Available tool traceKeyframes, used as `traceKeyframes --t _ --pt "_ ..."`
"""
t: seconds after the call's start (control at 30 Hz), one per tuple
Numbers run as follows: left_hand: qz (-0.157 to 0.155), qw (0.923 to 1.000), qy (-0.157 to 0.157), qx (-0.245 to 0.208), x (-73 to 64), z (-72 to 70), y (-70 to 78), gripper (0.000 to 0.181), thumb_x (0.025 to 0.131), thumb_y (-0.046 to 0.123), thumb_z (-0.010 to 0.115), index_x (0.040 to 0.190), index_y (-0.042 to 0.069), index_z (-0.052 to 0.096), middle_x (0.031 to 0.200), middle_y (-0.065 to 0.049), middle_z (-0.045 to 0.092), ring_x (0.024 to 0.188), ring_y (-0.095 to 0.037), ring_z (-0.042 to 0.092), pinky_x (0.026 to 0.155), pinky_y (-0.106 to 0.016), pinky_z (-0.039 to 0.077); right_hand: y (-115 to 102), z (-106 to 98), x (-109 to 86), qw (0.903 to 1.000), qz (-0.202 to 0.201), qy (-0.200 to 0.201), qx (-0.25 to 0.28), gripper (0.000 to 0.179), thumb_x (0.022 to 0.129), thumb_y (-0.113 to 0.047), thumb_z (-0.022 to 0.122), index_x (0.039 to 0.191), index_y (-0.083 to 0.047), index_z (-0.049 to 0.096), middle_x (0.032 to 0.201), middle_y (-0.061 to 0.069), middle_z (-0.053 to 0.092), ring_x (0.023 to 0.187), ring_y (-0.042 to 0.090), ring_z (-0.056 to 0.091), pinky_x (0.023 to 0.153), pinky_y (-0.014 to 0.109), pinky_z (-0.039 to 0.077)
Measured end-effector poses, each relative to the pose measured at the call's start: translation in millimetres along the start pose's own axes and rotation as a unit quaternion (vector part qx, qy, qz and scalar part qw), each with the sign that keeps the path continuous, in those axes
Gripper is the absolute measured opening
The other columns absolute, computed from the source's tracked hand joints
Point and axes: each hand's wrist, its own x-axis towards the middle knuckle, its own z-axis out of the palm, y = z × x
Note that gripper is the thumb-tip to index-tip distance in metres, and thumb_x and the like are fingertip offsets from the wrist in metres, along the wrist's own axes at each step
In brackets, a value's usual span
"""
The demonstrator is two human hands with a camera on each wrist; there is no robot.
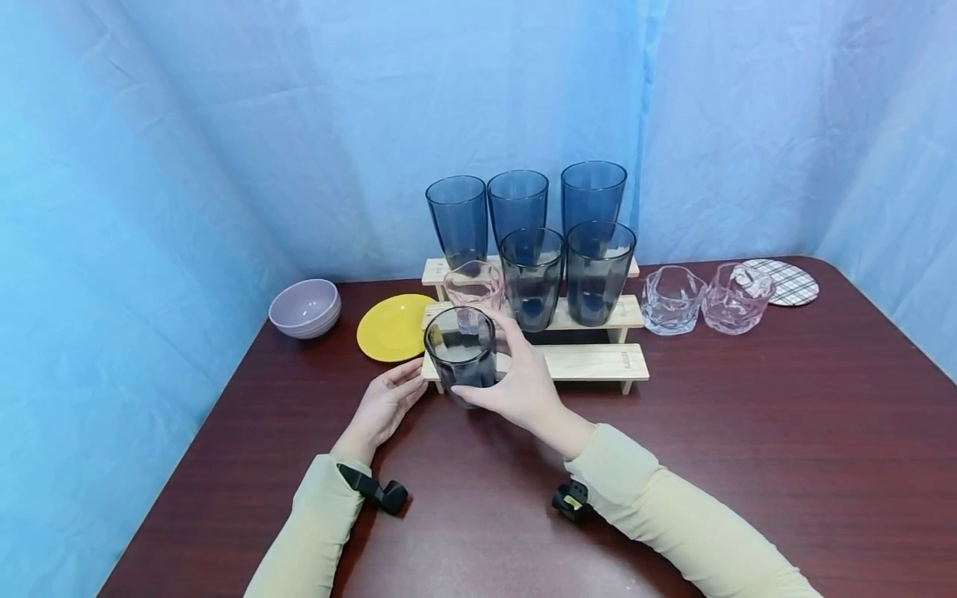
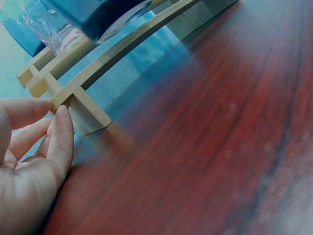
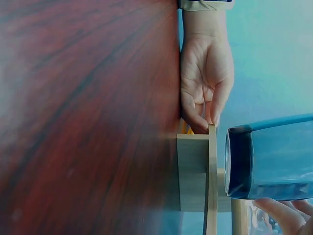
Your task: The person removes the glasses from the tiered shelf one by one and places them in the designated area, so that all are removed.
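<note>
My right hand (image 1: 527,386) grips a dark grey tumbler (image 1: 462,365) between thumb and fingers, over the left end of the lowest step of a three-step wooden rack (image 1: 591,363). In the right wrist view, the tumbler's base (image 3: 239,164) is a small gap away from the board. Thumb and fingers of my left hand (image 2: 39,147) pinch the left end of that lowest board (image 2: 93,73). A pinkish faceted glass (image 1: 474,286) and two dark grey tumblers (image 1: 598,282) stand on the middle step. Three tall blue glasses (image 1: 458,220) are on the top step.
A lilac bowl (image 1: 306,309) and a yellow plate (image 1: 395,328) lie left of the rack. To its right stand a clear faceted glass (image 1: 671,303) and a pinkish one (image 1: 736,303), near a checked round mat (image 1: 792,282). Blue curtains (image 1: 374,100) hang behind the dark table (image 1: 748,465).
</note>
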Motion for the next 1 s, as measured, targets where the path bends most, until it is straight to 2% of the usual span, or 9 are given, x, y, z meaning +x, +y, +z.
traceKeyframes --t 0.13,0.33,0.5,0.63,0.87,1.0 --pt "-0.002 1.0 0.001 0.001 0.0 -0.6 -0.4 0.049 0.095 -0.007 0.044 0.143 -0.008 0.031 0.13 -0.01 0.046 0.098 0.0 0.059 0.088 -0.015 0.049 2 -11 -4.7 0.9999 -0.009 -0.004 -0.005 0.098 0.063 -0.018 0.089 0.143 -0.022 0.033 0.118 0.011 0.062 0.111 0.024 0.059 0.095 0.043 0.049" --pt "-0.013 0.9999 0.007 0.009 1.0 0.1 -0.3 0.05 0.096 -0.008 0.043 0.144 -0.005 0.031 0.138 -0.016 0.039 0.098 0.0 0.058 0.088 -0.015 0.049 4 -33 -13.3 0.9997 -0.001 -0.026 0.005 0.097 0.062 -0.012 0.088 0.142 -0.021 0.034 0.115 0.012 0.06 0.11 0.028 0.06 0.079 0.04 0.056" --pt "-0.013 0.9998 0.007 0.014 1.0 0.7 1.2 0.05 0.096 -0.008 0.043 0.144 -0.005 0.031 0.142 -0.018 0.036 0.099 0.001 0.057 0.088 -0.015 0.049 5 -53 -22.5 0.9994 0.005 -0.033 0.004 0.097 0.061 -0.01 0.088 0.142 -0.017 0.035 0.114 0.012 0.061 0.109 0.03 0.061 0.08 0.041 0.056" --pt "-0.01 0.9998 0.009 0.014 0.9 0.3 1.4 0.05 0.096 -0.008 0.042 0.144 -0.005 0.031 0.143 -0.019 0.036 0.098 0.001 0.058 0.088 -0.015 0.049 11 -67 -29.8 0.9993 0.007 -0.038 -0.002 0.097 0.061 -0.007 0.088 0.142 -0.015 0.035 0.117 0.015 0.061 0.11 0.033 0.06 0.077 0.04 0.057" --pt "-0.008 0.9998 0.008 0.015 2.8 -1.0 -0.4 0.05 0.096 -0.007 0.044 0.144 -0.005 0.032 0.136 -0.015 0.041 0.099 -0.001 0.058 0.089 -0.016 0.049 22 -88 -39.8 0.9993 -0.019 -0.032 -0.002 0.1 0.059 0.0 0.088 0.142 -0.013 0.035 0.116 0.018 0.061 0.108 0.032 0.06 0.074 0.031 0.057" --pt "-0.009 0.9998 0.007 0.017 3.7 -1.4 -1.2 0.05 0.095 -0.006 0.044 0.144 -0.004 0.033 0.135 -0.014 0.042 0.099 -0.002 0.058 0.09 -0.017 0.049 27 -100 -43.3 0.9995 -0.028 -0.013 0.001 0.101 0.055 0.006 0.087 0.141 -0.011 0.037 0.114 0.018 0.062 0.104 0.02 0.063 0.072 0.025 0.057"
